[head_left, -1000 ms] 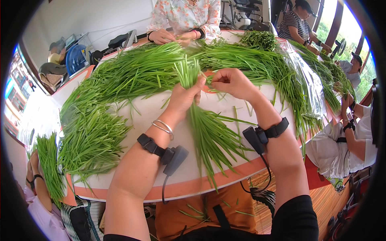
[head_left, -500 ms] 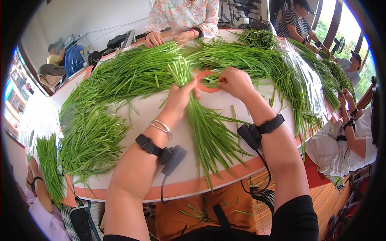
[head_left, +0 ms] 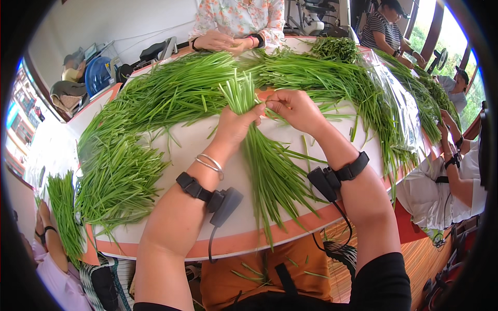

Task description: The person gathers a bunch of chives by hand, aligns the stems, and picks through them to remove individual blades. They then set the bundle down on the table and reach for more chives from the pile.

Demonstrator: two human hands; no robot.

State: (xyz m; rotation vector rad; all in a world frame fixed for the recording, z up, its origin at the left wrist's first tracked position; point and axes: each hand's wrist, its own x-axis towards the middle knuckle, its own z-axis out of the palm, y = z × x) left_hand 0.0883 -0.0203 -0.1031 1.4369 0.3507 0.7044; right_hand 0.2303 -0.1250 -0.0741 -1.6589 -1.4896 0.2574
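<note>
My left hand (head_left: 236,123) is closed around a bunch of garlic chives (head_left: 270,171). Pale cut ends stick up above the fist, and the green leaves fan down toward the table's near edge. Thumb and forefinger of my right hand (head_left: 296,110) are pinched together right beside the left fingertips; whatever lies in the pinch is too small to make out. Beyond the hands lies a large heap of chives (head_left: 171,85) on the left, with another heap (head_left: 321,78) on the right. A smaller pile (head_left: 122,181) sits to the left of my forearm.
The white table (head_left: 194,155) has an orange border. Clear plastic sheeting (head_left: 399,101) lies over its right part. Across from me are a co-worker's hands (head_left: 225,41); other people work at the right, and a person's hand (head_left: 44,215) shows at lower left beside upright chives (head_left: 65,212).
My right hand has moved left and come up against the left hand's fingertips. The left hand keeps its hold on the chives. The co-worker opposite has brought both hands together.
</note>
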